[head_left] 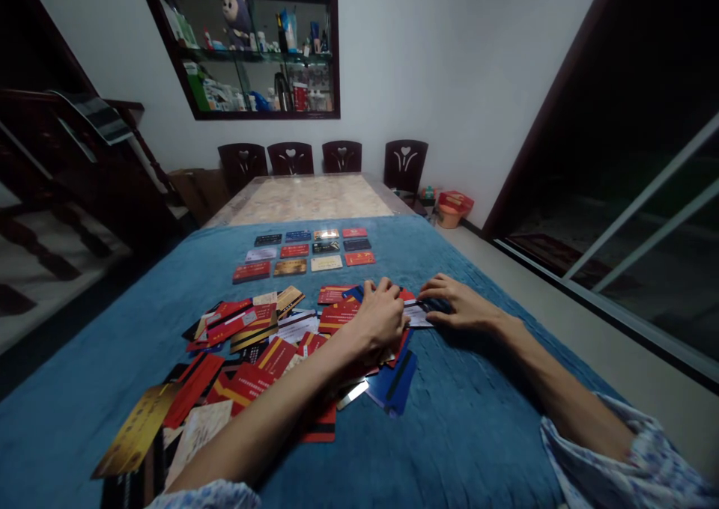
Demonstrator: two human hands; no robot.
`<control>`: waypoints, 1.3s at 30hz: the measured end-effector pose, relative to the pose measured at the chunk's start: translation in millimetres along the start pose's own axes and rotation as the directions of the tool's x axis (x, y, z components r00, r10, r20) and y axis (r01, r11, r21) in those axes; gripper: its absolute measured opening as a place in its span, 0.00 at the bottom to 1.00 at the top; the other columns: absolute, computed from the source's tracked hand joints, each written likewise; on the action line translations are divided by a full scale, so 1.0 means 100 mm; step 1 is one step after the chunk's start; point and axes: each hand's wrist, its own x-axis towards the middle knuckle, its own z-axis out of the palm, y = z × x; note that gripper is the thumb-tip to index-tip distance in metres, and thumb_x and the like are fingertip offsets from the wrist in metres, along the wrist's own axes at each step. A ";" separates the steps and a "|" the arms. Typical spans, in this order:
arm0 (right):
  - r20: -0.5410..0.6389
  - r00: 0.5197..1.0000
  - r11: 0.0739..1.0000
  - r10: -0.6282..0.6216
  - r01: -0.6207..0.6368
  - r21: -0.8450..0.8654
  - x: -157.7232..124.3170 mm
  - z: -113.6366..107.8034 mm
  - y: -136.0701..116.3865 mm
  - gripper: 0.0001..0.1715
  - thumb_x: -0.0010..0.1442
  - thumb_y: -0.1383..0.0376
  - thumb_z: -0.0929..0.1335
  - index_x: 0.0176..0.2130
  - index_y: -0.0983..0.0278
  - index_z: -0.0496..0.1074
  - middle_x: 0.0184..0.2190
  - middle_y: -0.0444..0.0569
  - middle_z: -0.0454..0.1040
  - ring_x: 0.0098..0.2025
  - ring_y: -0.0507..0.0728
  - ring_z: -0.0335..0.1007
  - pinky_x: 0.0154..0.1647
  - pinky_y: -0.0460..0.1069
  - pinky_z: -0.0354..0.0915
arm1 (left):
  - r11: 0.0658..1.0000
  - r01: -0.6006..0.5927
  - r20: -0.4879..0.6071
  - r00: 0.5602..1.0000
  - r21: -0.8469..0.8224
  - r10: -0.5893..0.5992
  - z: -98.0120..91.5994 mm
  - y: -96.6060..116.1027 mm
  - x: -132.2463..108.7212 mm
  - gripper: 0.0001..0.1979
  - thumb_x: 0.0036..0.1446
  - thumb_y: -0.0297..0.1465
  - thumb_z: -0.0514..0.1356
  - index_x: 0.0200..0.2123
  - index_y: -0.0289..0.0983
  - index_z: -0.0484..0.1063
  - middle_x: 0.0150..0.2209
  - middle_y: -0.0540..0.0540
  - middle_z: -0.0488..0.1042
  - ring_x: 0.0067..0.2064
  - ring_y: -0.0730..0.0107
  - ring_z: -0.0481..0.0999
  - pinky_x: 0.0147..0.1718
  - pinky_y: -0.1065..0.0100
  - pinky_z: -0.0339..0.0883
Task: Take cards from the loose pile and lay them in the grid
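Loose cards in red, gold, blue and white lie in an overlapping pile (247, 382) on the blue cloth (449, 434). My left hand (382, 318) rests over the pile's right part, fingers bent downward; what lies under its fingertips is hidden. At the pile's right edge, my right hand (457, 303) has its thumb and fingers around the end of a white card (416, 314). A blue card (395, 382) lies nearer to me. Beyond the pile, several cards are laid out in rows, among them a gold card (290, 267) and a red card (359, 258).
The table's bare marble-like top (320, 197) extends past the cloth. Dark chairs (405, 166) stand at its far end. An orange bucket (448, 215) is on the floor at the right. A wall shelf (258, 56) holds bottles and a plush toy. A wooden railing stands at the left.
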 end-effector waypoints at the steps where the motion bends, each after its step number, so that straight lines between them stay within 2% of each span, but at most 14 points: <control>1: 0.009 1.000 1.000 0.000 0.000 0.001 0.00 0.00 0.00 0.19 0.59 0.57 0.70 0.47 0.64 0.78 0.46 0.57 0.76 0.49 0.63 0.66 0.52 0.58 0.63 | 1.000 -0.009 0.009 1.000 0.006 0.009 0.00 0.00 0.00 0.15 0.64 0.38 0.55 0.42 0.35 0.77 0.48 0.36 0.73 0.56 0.50 0.62 0.50 0.49 0.56; 10: 0.058 0.998 1.000 0.000 -0.001 0.024 -0.02 0.03 0.06 0.27 0.58 0.52 0.71 0.52 0.63 0.76 0.50 0.58 0.74 0.51 0.64 0.66 0.53 0.58 0.62 | 0.999 -0.043 0.022 0.999 0.024 0.043 0.02 0.01 0.01 0.16 0.61 0.37 0.55 0.41 0.33 0.79 0.44 0.34 0.74 0.52 0.49 0.64 0.48 0.50 0.58; 20: 0.050 0.999 1.000 0.000 -0.001 0.024 -0.02 0.01 0.00 0.22 0.61 0.54 0.70 0.50 0.63 0.78 0.48 0.57 0.76 0.48 0.62 0.67 0.51 0.58 0.62 | 0.996 -0.085 0.073 0.994 0.037 0.082 -0.06 0.03 0.02 0.15 0.62 0.33 0.55 0.35 0.33 0.80 0.38 0.35 0.78 0.51 0.52 0.68 0.50 0.51 0.57; 24: 0.012 1.000 0.999 0.005 -0.005 0.047 -0.03 -0.01 -0.02 0.19 0.61 0.56 0.69 0.48 0.62 0.79 0.47 0.56 0.78 0.49 0.62 0.67 0.52 0.57 0.63 | 0.996 -0.078 0.070 0.995 0.043 0.074 -0.11 0.02 0.03 0.15 0.63 0.32 0.55 0.32 0.33 0.80 0.36 0.36 0.80 0.50 0.54 0.69 0.50 0.53 0.56; 29: -0.056 0.998 0.997 0.011 -0.007 0.071 -0.01 0.04 0.02 0.15 0.60 0.65 0.67 0.46 0.61 0.80 0.43 0.53 0.79 0.47 0.61 0.68 0.51 0.57 0.64 | 0.996 -0.088 0.039 0.995 0.030 0.087 -0.14 -0.02 0.04 0.16 0.65 0.32 0.54 0.30 0.34 0.79 0.36 0.38 0.80 0.49 0.57 0.70 0.48 0.55 0.55; 34: -0.171 0.984 0.994 -0.040 0.056 0.091 0.02 0.14 0.11 0.15 0.59 0.68 0.65 0.42 0.62 0.80 0.38 0.52 0.79 0.43 0.59 0.70 0.46 0.55 0.66 | 0.992 -0.107 -0.019 0.994 0.058 0.109 -0.11 -0.08 0.06 0.15 0.67 0.30 0.52 0.33 0.34 0.77 0.37 0.40 0.80 0.47 0.59 0.71 0.45 0.58 0.56; 39: -0.253 0.967 0.993 0.008 0.022 0.116 0.05 0.22 0.15 0.14 0.58 0.70 0.65 0.40 0.62 0.79 0.36 0.51 0.79 0.41 0.59 0.70 0.44 0.53 0.67 | 0.991 -0.108 -0.069 0.991 0.081 0.113 -0.09 -0.14 0.08 0.13 0.67 0.28 0.52 0.34 0.35 0.76 0.37 0.41 0.79 0.45 0.60 0.71 0.43 0.60 0.56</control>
